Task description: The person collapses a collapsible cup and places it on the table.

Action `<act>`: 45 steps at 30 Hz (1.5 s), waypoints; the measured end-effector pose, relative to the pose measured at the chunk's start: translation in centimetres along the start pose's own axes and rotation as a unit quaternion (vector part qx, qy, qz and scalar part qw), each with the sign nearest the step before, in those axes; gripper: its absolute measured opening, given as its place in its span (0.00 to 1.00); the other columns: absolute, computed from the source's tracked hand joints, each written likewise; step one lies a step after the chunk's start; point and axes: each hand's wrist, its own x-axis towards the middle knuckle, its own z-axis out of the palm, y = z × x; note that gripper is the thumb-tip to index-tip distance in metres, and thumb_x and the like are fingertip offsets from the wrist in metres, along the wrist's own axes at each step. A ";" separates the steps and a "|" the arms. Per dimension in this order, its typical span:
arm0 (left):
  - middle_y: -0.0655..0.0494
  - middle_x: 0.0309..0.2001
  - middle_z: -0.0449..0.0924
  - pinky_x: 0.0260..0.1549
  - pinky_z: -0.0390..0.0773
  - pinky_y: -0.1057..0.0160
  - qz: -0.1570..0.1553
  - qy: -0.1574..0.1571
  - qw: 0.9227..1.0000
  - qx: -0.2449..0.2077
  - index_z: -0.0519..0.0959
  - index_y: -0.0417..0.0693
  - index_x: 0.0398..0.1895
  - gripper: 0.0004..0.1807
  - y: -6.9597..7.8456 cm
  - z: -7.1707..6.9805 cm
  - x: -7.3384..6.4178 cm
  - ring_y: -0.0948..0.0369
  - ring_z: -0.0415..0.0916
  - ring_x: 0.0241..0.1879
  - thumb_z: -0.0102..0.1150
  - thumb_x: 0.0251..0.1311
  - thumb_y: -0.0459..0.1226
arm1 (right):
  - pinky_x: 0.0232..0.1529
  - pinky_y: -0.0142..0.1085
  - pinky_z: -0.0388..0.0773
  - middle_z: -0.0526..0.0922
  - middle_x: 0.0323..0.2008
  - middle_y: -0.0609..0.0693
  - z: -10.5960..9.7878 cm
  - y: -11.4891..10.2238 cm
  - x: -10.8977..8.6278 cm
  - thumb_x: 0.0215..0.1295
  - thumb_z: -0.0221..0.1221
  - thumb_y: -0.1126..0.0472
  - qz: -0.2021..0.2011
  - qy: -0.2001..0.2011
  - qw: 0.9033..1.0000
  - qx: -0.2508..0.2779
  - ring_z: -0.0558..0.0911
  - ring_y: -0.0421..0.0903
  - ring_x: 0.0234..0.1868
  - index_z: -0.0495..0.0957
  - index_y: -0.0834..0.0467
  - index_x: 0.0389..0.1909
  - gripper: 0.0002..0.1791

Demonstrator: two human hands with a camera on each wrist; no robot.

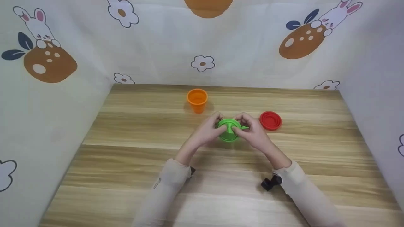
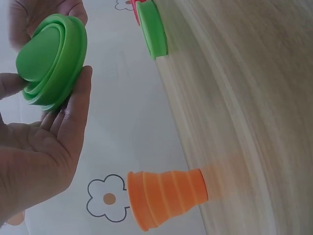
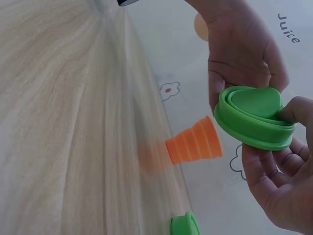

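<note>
Held up above the table is a green collapsible silicone cup [image 1: 229, 138], its folded rings partly pushed out at a slant. My left hand [image 1: 209, 128] grips its left side, thumb on the inner rings and fingers beneath. From the right, my right hand [image 1: 255, 134] grips the same cup, its thumb also pressing on the middle. In the right wrist view the cup [image 3: 252, 129] is tilted between both hands. Beyond it an orange collapsible cup [image 1: 198, 100] stands upright and extended. A flat red ringed piece [image 1: 270, 120] lies right of my right hand.
Another green round piece [image 2: 155, 30] rests on the table near the red one, mostly hidden by my right hand in the head view. The wooden tabletop [image 1: 126, 126] meets a printed cloth wall [image 1: 164, 47] at the back and sides.
</note>
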 end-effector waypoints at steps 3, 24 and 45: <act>0.55 0.37 0.75 0.37 0.70 0.68 0.019 -0.007 1.000 -0.012 0.73 0.41 0.43 0.10 -0.2 -0.1 -0.1 0.62 0.70 0.38 0.57 0.63 0.37 | 0.37 0.29 0.84 0.82 0.34 0.49 0.1 -0.1 0.0 0.65 0.62 0.69 -0.006 -0.009 1.000 -0.005 0.81 0.35 0.37 0.76 0.69 0.45 0.11; 0.48 0.45 0.81 0.56 0.78 0.53 0.009 0.007 0.999 0.042 0.75 0.42 0.44 0.10 -0.1 -0.2 0.1 0.56 0.77 0.50 0.58 0.69 0.40 | 0.46 0.31 0.81 0.80 0.41 0.49 -0.2 0.2 -0.2 0.66 0.63 0.65 0.017 -0.043 0.999 -0.001 0.80 0.41 0.44 0.75 0.64 0.53 0.17; 0.45 0.54 0.80 0.56 0.79 0.55 0.025 -0.035 0.999 -0.017 0.74 0.41 0.56 0.17 -0.2 -1.1 -0.5 0.50 0.77 0.52 0.60 0.65 0.32 | 0.42 0.27 0.79 0.80 0.42 0.45 -0.6 0.6 0.3 0.63 0.65 0.67 0.019 -0.010 1.000 0.007 0.82 0.40 0.38 0.76 0.68 0.50 0.16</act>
